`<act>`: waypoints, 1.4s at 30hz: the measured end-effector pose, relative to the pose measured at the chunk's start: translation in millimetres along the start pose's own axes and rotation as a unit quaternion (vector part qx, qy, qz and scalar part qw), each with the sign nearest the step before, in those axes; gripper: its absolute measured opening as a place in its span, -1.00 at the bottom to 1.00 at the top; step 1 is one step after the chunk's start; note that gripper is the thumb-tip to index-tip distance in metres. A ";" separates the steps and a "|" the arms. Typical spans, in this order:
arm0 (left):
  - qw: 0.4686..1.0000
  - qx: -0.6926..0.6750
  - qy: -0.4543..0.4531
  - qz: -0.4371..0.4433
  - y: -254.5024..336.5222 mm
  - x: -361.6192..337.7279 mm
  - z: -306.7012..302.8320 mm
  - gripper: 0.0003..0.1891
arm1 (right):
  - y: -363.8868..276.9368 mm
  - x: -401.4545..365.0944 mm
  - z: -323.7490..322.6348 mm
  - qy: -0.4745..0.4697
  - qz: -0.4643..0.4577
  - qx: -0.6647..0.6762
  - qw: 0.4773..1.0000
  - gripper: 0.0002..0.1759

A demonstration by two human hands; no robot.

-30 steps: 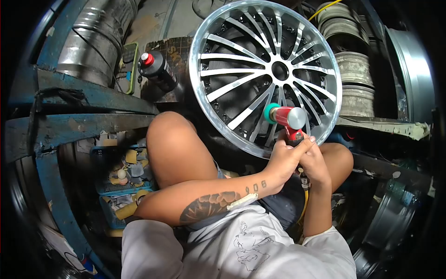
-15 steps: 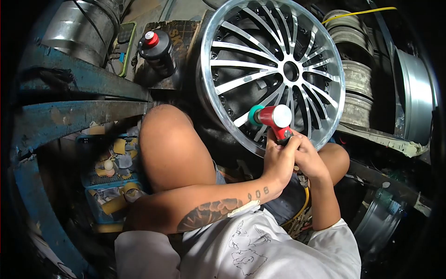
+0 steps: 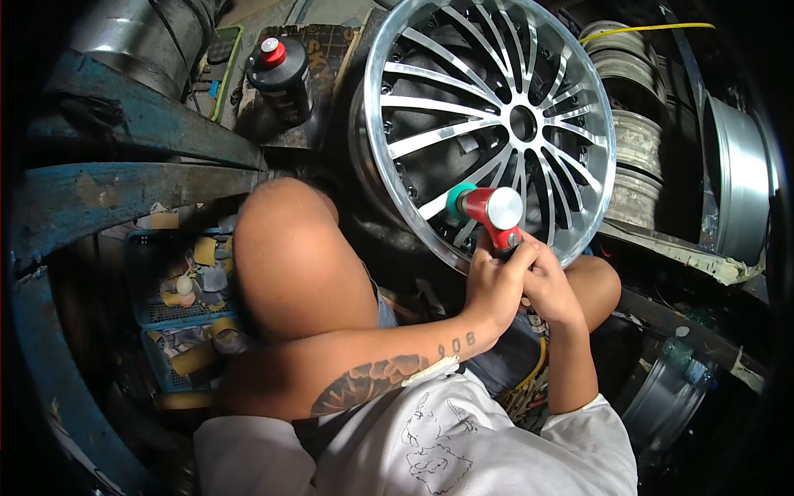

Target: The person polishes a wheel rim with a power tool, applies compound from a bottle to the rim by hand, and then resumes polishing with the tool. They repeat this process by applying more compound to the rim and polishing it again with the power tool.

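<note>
A red air polisher with a silver head cap and a green pad is held in front of me. My left hand wraps round its handle from the left. My right hand closes over the same handle from the right, its fingers overlapping the left. The green pad lies against a lower-left spoke of a large multi-spoke alloy wheel, which is tilted in front of my legs. Bright metal spoke faces stand out against dark gaps. A yellow hose runs below my hands.
A black bottle with a red cap stands on a box left of the wheel. Blue metal beams cross the left side, above blue baskets of small pads. Stacked rims and another wheel stand on the right.
The polisher and its green pad have shifted only slightly in view, still at the lower-left spokes. The camera view has moved a little. Both hands keep the same grip.
</note>
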State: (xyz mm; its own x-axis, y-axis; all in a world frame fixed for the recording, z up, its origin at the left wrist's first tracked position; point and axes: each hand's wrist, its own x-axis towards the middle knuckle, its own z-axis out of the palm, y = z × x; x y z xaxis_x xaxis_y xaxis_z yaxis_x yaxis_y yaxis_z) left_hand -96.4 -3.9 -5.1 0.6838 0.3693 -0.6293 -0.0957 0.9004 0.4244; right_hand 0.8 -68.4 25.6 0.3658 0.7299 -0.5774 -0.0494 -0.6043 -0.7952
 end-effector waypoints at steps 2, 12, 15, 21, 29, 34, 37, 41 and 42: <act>1.000 -0.005 -0.002 -0.009 1.2 -1.0 -0.4 -0.56 | 2.1 -0.6 -0.1 0.006 0.000 0.007 1.000 -0.47; 1.000 0.003 0.011 -0.009 7.0 -4.3 1.4 -0.53 | 5.0 2.1 3.4 0.009 -0.024 0.023 0.999 -0.44; 0.999 -0.001 -0.015 -0.030 8.4 0.2 -0.4 -0.50 | 3.2 -0.4 1.1 0.013 -0.020 0.019 1.000 -0.43; 1.000 -0.008 -0.013 -0.023 7.1 -0.4 0.0 -0.47 | 2.3 -0.6 3.1 0.019 -0.022 -0.002 1.000 -0.45; 1.000 -0.008 -0.013 -0.025 5.9 -2.7 -0.7 -0.33 | 13.7 2.6 0.9 0.030 -0.064 -0.007 0.997 -0.49; 0.999 -0.025 0.009 -0.037 4.2 -5.5 2.1 -0.29 | 7.1 -1.0 3.3 0.043 -0.010 0.017 0.999 -0.52; 0.995 -0.021 -0.058 -0.077 6.5 1.6 -1.9 -0.25 | 9.9 -4.7 5.0 0.063 -0.008 0.053 0.997 -0.54; 0.999 -0.001 0.046 -0.017 4.3 -8.5 8.5 -0.46 | 17.5 1.0 4.6 0.042 -0.021 0.085 0.995 -0.52; 0.999 0.011 0.039 -0.005 5.2 -8.1 7.3 -0.47 | 17.2 1.7 7.0 0.047 -0.035 0.079 0.995 -0.52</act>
State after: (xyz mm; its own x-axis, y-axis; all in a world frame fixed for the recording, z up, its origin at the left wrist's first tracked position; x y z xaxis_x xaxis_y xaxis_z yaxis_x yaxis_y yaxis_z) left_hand -97.2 -3.9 7.0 0.6258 0.3773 -0.6827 -0.0728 0.8996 0.4305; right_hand -5.9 -75.2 9.7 0.4579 0.7310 -0.5060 -0.1640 -0.4900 -0.8562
